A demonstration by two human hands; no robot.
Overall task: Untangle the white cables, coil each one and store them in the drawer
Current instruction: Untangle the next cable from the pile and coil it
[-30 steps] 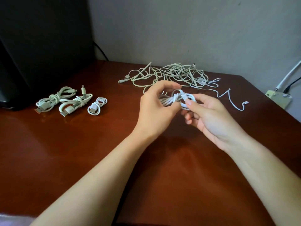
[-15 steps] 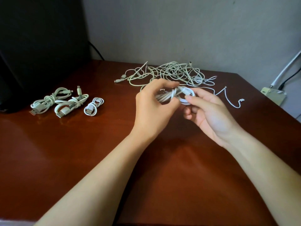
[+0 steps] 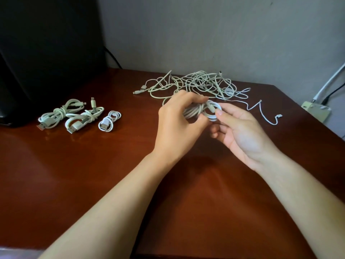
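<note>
A coiled white cable is held above the brown table between both hands. My left hand grips the coil from the left, fingers curled over it. My right hand pinches the coil's right loop with thumb and fingertips. Behind them lies a tangled pile of white cables, one loose end trailing right. Three coiled cables lie in a row at the left. No drawer is in view.
A large black object stands at the table's back left against the grey wall. A power strip with plugged cords sits off the table's right edge.
The view has shifted slightly. My right thumb has moved round the coil's right loop; both hands keep hold of the coil in the same place.
</note>
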